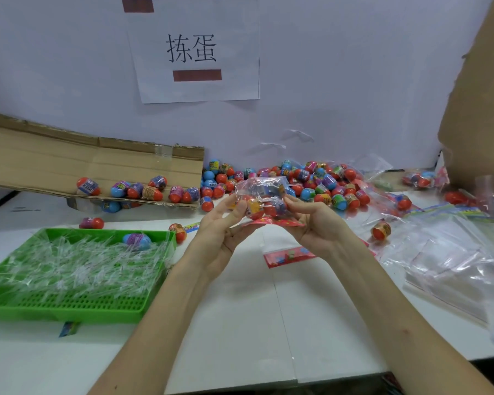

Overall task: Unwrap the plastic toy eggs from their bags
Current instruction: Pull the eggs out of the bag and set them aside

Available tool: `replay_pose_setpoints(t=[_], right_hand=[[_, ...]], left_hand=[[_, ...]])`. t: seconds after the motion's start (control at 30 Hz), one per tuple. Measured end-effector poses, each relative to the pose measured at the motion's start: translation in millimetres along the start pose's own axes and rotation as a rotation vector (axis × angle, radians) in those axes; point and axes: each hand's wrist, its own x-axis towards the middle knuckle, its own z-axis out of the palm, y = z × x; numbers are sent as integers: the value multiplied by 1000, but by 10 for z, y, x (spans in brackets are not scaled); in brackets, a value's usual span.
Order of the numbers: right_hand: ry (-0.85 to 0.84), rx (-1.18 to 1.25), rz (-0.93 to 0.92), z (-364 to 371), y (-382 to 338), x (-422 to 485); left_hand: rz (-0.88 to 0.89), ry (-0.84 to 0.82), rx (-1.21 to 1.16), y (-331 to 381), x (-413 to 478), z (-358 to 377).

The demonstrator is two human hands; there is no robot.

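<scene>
A clear plastic bag of toy eggs (264,199) with a red card header at its lower edge is held up above the white table (240,323). My left hand (221,226) grips its left side, thumb on the front. My right hand (311,220) pinches its right side. Several eggs, red and blue with printed bands, show through the plastic. A large pile of loose eggs (311,183) lies behind the bag near the wall.
A green slotted tray (69,306) full of clear plastic strips and one egg sits at left. Flattened cardboard (83,166) holds several eggs. Empty bags (454,252) and a red header card (288,255) lie at right. A cardboard box (479,109) stands far right.
</scene>
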Motion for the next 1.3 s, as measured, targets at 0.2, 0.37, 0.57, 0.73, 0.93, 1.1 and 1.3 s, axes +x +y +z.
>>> replay_pose_setpoints(t=[0.2,0.37,0.57,0.73,0.93,1.1,1.3], right_hand=[[67,-324,-195,21,0,48],[45,-717,-301,38,86,67],[20,-533,-303,-25,13,63],[-53,-451,-241,-65,-30,69],[-160,-393,-181,-81,-89,28],[-173,-367,-147,-97,-120,11],[-174,-360,-188,-105,-98,20]], left_hand=[[64,38,140,-72,9,28],[142,67,247,-125,9,50],[83,19,190,-74,20,6],[33,-3,115,-64,23,20],[23,-13,71,-44,12,22],[17,-32,35,-38,22,-13],[-11,-62,31,-16,13,-40]])
